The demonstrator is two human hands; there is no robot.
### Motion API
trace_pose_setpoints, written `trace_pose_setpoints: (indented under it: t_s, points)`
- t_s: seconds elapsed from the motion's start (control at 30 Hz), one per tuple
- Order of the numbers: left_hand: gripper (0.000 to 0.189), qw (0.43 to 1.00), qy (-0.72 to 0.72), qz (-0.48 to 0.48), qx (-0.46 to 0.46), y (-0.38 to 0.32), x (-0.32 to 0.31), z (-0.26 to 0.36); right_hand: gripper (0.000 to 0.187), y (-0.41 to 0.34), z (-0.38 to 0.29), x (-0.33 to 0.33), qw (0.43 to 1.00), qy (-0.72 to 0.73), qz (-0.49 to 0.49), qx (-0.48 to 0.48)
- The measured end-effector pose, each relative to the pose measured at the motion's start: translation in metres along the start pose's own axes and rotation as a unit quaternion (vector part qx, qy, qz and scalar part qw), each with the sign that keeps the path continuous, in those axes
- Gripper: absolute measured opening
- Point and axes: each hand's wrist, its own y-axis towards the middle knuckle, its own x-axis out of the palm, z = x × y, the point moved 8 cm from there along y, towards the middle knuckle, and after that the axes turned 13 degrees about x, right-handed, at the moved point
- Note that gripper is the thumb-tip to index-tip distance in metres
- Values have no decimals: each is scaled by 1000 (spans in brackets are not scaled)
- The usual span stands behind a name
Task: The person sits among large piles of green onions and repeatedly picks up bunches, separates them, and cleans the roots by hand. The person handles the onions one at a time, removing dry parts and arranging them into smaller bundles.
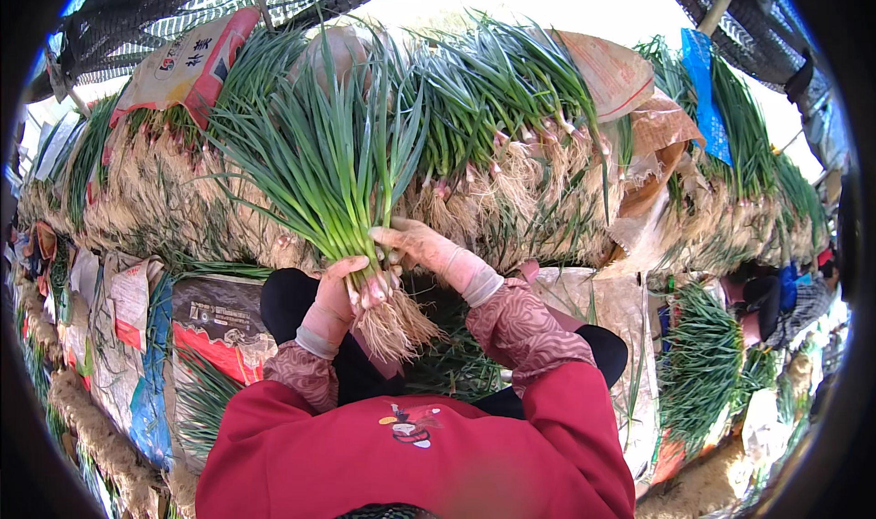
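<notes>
A fanned bunch of green onions [352, 204] stands upright before me, leaves up, with pinkish bulbs and pale stringy roots at the bottom. My left hand [330, 303], in a thin pale glove, grips its lower stems from the left, thumb across the front. From the right, my gloved right hand [417, 245] holds the same bunch, thumb on the stems and the other fingers partly hidden behind them. The roots [397, 327] hang down between my knees.
A long heap of green onions [506, 101] runs across in front, roots towards me. Printed woven sacks [181, 64] and an orange-brown sack [657, 142] lie over it. Sacking [595, 334] spreads at my right, with another onion pile [701, 361] beyond. A person [773, 300] sits at far right.
</notes>
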Motion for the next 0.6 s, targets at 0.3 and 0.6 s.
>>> trace_pose_setpoints:
  t_s: [0.3,0.6]
  points:
    - [32,999,-13,-37,-1,-15,18,22,25,14,5,-14,979,195,-59,15]
    - [33,979,-194,-57,34,-26,22,23,35,54,-14,65,762,477,-397,-184]
